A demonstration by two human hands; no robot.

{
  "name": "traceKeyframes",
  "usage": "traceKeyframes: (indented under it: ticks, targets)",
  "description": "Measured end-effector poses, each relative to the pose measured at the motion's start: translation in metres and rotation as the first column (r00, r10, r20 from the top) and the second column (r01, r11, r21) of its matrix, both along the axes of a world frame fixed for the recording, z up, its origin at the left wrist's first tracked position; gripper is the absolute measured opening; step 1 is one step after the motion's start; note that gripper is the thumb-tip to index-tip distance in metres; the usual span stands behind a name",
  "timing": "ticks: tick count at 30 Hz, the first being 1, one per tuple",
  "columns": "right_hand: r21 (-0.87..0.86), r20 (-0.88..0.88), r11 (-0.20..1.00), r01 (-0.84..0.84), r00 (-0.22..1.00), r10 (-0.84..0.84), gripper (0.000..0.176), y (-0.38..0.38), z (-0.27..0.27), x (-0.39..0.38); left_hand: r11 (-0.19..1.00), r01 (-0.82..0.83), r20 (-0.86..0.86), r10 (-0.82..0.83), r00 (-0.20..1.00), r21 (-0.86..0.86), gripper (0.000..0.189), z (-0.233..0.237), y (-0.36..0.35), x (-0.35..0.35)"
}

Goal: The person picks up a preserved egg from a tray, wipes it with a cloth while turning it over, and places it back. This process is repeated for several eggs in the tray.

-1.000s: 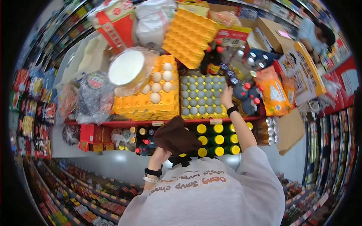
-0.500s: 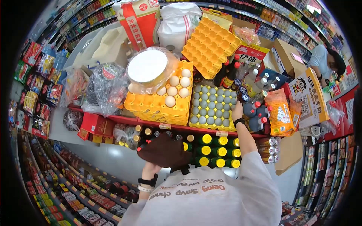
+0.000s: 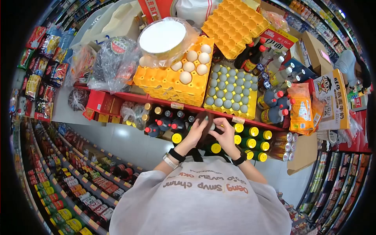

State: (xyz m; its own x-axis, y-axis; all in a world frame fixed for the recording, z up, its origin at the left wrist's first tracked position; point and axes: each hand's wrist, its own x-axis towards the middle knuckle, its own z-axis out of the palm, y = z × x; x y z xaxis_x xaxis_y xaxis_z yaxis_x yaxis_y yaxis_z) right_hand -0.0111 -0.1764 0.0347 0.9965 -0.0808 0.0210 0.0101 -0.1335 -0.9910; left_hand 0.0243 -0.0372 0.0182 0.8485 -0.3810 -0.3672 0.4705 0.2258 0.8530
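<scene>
My left hand (image 3: 194, 135) is closed on a dark brown cloth (image 3: 205, 137), held upright in front of my chest. Right beside it, my right hand (image 3: 224, 133) pinches a small pale egg (image 3: 212, 126) against the cloth's side. Just beyond both hands, a yellow tray (image 3: 253, 112) filled with grey-green eggs rests on the red-edged counter. To its left is a stack of orange egg trays (image 3: 166, 87) with several light brown eggs (image 3: 185, 77) on top and a plastic-wrapped white round thing (image 3: 162, 36) covering part of it.
Yellow-capped bottles (image 3: 251, 143) stand below the counter edge, close to my right hand. Dark bottles with red caps (image 3: 274, 98) crowd the egg tray's right side. An orange egg tray (image 3: 237, 25) leans behind. Cans (image 3: 282, 145) and a carton (image 3: 331, 98) are at right.
My right hand has come from the egg tray's right edge back to my chest with an egg. My left hand has raised the brown cloth to meet it. The view has shifted.
</scene>
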Motion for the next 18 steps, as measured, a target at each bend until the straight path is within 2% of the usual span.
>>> traceKeyframes:
  ticks: [1, 3, 4, 7, 9, 12, 14, 15, 16, 17, 18]
  targets:
    - [0.005, -0.004, 1.0, 0.003, 1.0, -0.003, 0.047, 0.003, 0.002, -0.003, 1.0, 0.003, -0.004, -0.003, 1.0, 0.005, 0.043, -0.003, 0.0, -0.005]
    - [0.186, -0.032, 0.982, 0.035, 0.999, -0.029, 0.05, 0.006, 0.01, -0.01, 0.99, -0.143, -0.125, 0.141, 0.982, -0.007, 0.04, -0.004, -0.003, -0.012]
    - [0.17, -0.031, 0.985, 0.026, 0.999, -0.021, 0.051, 0.007, 0.014, -0.013, 0.979, -0.204, -0.139, 0.203, 0.969, 0.005, 0.039, -0.005, -0.004, -0.016]
    - [0.256, -0.027, 0.967, -0.005, 1.0, 0.012, 0.051, 0.001, 0.016, -0.016, 0.971, -0.232, -0.061, 0.236, 0.97, 0.055, 0.038, -0.01, -0.001, -0.023]
    - [0.536, -0.03, 0.844, -0.012, 0.999, 0.034, 0.044, -0.008, 0.012, -0.013, 0.981, -0.094, -0.161, 0.067, 0.985, -0.167, 0.037, -0.012, 0.011, -0.012]
    - [0.574, 0.033, 0.816, -0.072, 0.997, 0.064, 0.046, -0.012, 0.014, -0.009, 0.987, -0.059, -0.173, 0.032, 0.984, -0.15, 0.038, -0.003, 0.016, -0.01]
    - [0.512, 0.103, 0.84, -0.183, 0.983, 0.152, 0.046, -0.009, 0.023, -0.009, 0.99, 0.022, -0.097, -0.036, 0.995, -0.142, 0.043, 0.001, 0.018, -0.015]
    - [0.51, 0.104, 0.84, -0.184, 0.983, 0.152, 0.046, -0.011, 0.023, -0.008, 0.989, 0.022, -0.096, -0.036, 0.995, -0.143, 0.043, 0.008, 0.02, -0.014]
    - [0.224, 0.175, 0.942, -0.25, 0.961, 0.214, 0.045, -0.013, 0.023, -0.006, 0.975, 0.076, -0.133, -0.106, 0.985, -0.209, 0.044, 0.019, 0.023, -0.012]
    - [-0.085, 0.222, 0.957, -0.278, 0.931, 0.29, 0.045, -0.015, 0.024, -0.005, 0.953, 0.128, -0.165, -0.178, 0.97, -0.276, 0.046, 0.024, 0.026, -0.01]
    - [-0.089, 0.223, 0.957, -0.276, 0.931, 0.289, 0.045, -0.015, 0.025, -0.006, 0.926, 0.196, -0.113, -0.244, 0.963, -0.324, 0.045, 0.018, 0.029, -0.009]
